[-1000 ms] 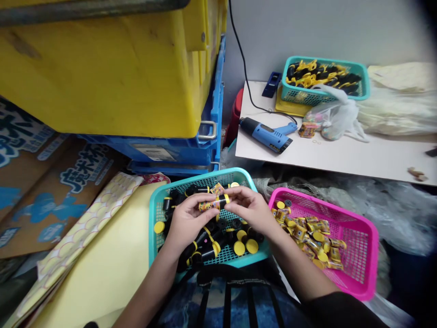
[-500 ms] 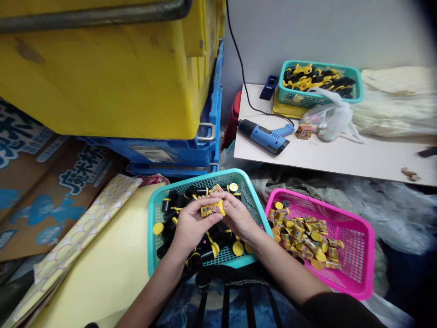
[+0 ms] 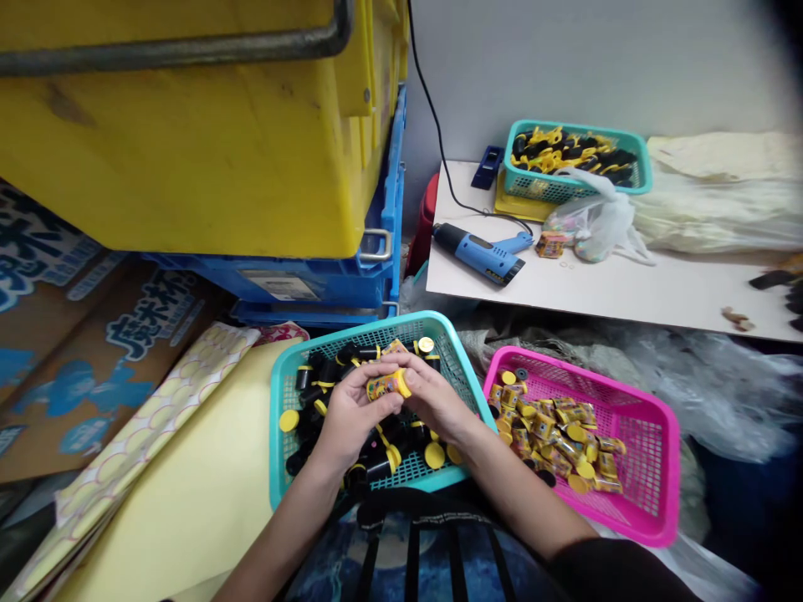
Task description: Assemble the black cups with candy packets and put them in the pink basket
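Observation:
Between my two hands is a small canister (image 3: 386, 385) with a yellow cap and a colourful printed yellow sleeve, lying nearly sideways. My left hand (image 3: 351, 410) grips its left end, thumb below and fingers behind. On the capped end, my right hand (image 3: 432, 393) closes with its thumb and fingers. Both hands are above a turquoise basket (image 3: 276, 456) of black canisters (image 3: 382, 465) with yellow rims and caps. To the right, a pink basket (image 3: 652, 468) contains many sleeved canisters (image 3: 552, 431) with yellow caps.
A blue heat gun (image 3: 480, 252) lies on a white table (image 3: 464, 284) with a plastic bag (image 3: 606, 221) and another turquoise basket (image 3: 577, 186). A large yellow crate (image 3: 207, 159) stands on blue crates (image 3: 314, 284) at left. Printed cardboard (image 3: 75, 359) lies below them.
Both hands keep hold of the canister, which has tilted slightly, its capped end higher. The camera view has shifted a little.

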A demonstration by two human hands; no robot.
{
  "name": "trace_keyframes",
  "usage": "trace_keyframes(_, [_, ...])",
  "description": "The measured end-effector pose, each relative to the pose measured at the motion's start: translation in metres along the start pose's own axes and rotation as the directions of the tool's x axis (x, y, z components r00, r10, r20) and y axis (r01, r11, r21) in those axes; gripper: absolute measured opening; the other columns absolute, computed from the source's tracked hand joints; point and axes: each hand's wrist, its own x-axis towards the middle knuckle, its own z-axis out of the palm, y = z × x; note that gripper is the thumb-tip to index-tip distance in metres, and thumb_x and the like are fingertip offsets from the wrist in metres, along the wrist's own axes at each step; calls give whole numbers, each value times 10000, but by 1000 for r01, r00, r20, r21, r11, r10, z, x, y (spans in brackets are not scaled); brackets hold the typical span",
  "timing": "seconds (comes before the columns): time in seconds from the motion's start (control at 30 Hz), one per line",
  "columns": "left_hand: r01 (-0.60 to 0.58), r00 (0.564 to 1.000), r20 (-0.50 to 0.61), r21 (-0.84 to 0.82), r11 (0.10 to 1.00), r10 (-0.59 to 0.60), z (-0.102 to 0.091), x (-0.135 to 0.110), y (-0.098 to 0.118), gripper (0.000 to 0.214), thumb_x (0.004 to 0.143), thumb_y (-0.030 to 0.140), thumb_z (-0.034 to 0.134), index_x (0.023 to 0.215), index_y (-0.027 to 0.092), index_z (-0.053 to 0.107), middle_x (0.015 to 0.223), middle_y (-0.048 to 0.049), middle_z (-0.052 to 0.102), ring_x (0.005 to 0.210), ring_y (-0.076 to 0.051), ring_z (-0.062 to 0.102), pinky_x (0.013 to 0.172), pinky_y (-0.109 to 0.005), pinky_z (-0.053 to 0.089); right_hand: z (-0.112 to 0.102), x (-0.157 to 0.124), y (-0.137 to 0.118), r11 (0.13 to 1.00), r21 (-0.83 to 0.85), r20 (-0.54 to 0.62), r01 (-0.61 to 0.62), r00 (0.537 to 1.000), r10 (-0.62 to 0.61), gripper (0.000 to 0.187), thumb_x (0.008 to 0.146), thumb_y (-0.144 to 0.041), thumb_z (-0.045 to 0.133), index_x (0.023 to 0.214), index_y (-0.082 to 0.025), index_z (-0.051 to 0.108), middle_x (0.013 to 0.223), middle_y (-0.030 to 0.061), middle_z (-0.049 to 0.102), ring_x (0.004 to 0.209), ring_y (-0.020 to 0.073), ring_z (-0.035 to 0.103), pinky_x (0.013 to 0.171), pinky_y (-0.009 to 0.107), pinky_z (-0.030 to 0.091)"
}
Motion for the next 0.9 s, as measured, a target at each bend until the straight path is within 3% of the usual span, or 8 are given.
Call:
trace_keyframes(0.2, [-54,998,-14,107,993,56,0,-1,-3,270,636,257,817,885,209,724,980,-60,739,863,-201,685,748,-311,558,-2,2,5,994,-107,-2,31,1000,-31,397,782,-545,653,1035,-241,622,928,35,648,734,152,580,702,296,506])
trace_keyframes(0.47, [-99,992,-56,230,968,115,4,0,-9,233,682,244,758,904,204,698,983,-58,722,863,-208,672,786,-349,537,-11,4,8,947,-309,-47,89,993,-109,335,841,-535,586,1009,-250,634,1056,45,657,939,187,621,835,334,503])
trace_keyframes(0.57, [-300,945,44,512,805,324,12,-2,-15,184,713,197,723,893,228,701,941,-47,705,909,-215,646,881,-392,493,-10,-3,2,918,-385,-65,94,990,-129,402,849,-537,571,1128,-251,614,1208,68,631,1123,217,581,955,368,463])
trace_keyframes(0.67, [-501,850,263,668,550,456,12,-5,-17,338,659,252,785,990,252,712,1036,-77,651,1017,-250,592,962,-424,436,-21,-28,-19,855,-518,-123,27,987,-105,434,778,-504,668,1117,-236,632,1145,82,676,1028,239,640,912,386,496])
trace_keyframes(0.7, [-514,843,295,687,514,450,8,-4,-16,447,637,301,806,1068,256,694,1078,-91,627,1037,-261,579,957,-421,438,-30,-41,-29,811,-585,-189,-15,975,-118,419,770,-498,676,1093,-232,646,1088,83,698,960,242,663,868,389,517])
trace_keyframes(0.77, [-430,886,238,742,515,398,-7,4,-11,560,668,393,780,1189,251,634,1073,-100,619,1006,-258,586,908,-400,458,-59,-70,-50,679,-721,-374,-139,903,-212,430,796,-528,621,1113,-238,649,1017,95,719,886,264,684,789,409,540])
trace_keyframes(0.83, [-228,941,40,810,540,337,-24,17,-6,290,833,391,606,1071,236,662,873,-65,662,861,-228,616,839,-374,463,-93,-98,-69,387,-844,-493,-371,821,-289,479,757,-555,635,1117,-240,665,1091,122,704,963,328,668,812,466,525])
trace_keyframes(0.9, [-39,966,-85,886,463,245,-35,32,-4,240,858,420,550,887,218,677,768,-59,670,801,-238,625,790,-365,457,-121,-115,-81,80,-812,-579,-578,782,-232,556,725,-587,630,1106,-186,687,1072,173,708,988,402,653,837,540,497])
